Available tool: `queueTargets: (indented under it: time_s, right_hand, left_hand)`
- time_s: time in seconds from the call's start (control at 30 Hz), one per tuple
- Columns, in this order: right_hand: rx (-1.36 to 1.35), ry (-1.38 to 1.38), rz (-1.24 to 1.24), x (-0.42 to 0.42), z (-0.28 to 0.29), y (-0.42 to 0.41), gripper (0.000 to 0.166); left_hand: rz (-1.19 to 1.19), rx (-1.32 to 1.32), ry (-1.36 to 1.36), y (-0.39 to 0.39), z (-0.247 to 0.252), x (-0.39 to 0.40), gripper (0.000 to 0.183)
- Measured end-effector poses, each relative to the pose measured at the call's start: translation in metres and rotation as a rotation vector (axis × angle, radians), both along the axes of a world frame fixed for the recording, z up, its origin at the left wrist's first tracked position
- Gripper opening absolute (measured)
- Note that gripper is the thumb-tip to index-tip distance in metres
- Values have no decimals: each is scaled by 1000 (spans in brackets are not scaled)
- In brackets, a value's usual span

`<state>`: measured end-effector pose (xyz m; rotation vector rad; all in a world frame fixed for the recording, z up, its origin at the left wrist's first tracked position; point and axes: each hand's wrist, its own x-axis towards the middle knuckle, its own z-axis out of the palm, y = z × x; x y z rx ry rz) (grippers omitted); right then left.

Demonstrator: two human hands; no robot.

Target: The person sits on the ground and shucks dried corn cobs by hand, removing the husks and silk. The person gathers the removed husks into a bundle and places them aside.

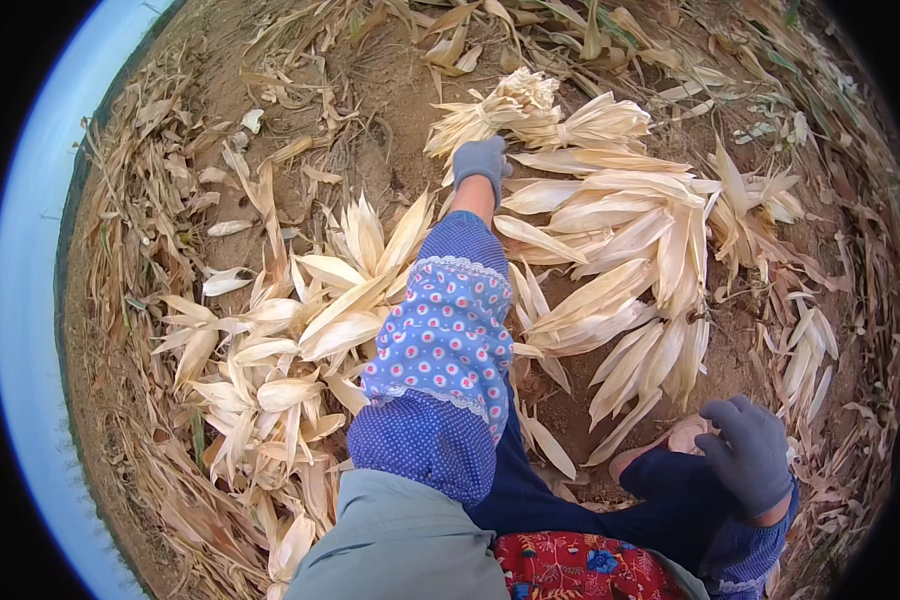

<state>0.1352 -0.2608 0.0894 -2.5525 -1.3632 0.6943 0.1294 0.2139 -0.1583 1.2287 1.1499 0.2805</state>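
Note:
My left hand, in a grey glove, reaches forward to the near edge of a tied bundle of dried corn husks. Its fingers are curled and partly hidden, so a hold on any husk cannot be made out. A second tied husk bundle lies just to the right of the first. Closer to me is a wide heap of loose pale husks. My right hand, also gloved in grey, hovers above my right knee with its fingers apart and nothing visible in them.
More loose husks are strewn on the left. Dry corn stalks and leaves ring the brown soil. My shoe rests beside the heap, under my right hand. A small husk cluster lies at the right.

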Motion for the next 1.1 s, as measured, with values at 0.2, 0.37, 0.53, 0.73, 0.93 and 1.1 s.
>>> queueTargets:
  time_s: [0.2,0.37,0.53,0.73,0.93,1.1]
  right_hand:
    - [104,-18,20,-9,-1,10,11]
    - [195,188,-451,-14,1,6,6]
    - [262,-119,-53,-15,-15,2,27]
    - [17,12,124,-23,-17,-2,28]
    - [62,-45,140,-19,-27,-9,28]
    - [20,-25,156,-23,-27,2,26]
  left_hand:
    - [0,136,-478,-84,150,-5,24]
    - [28,347,-584,-108,188,-55,29]
    - [123,429,-439,-98,171,-133,34]
    - [133,775,461,-86,89,-266,59]
    - [-218,840,1208,-106,54,-372,73]
    - [-298,398,1204,-128,1,-425,35]
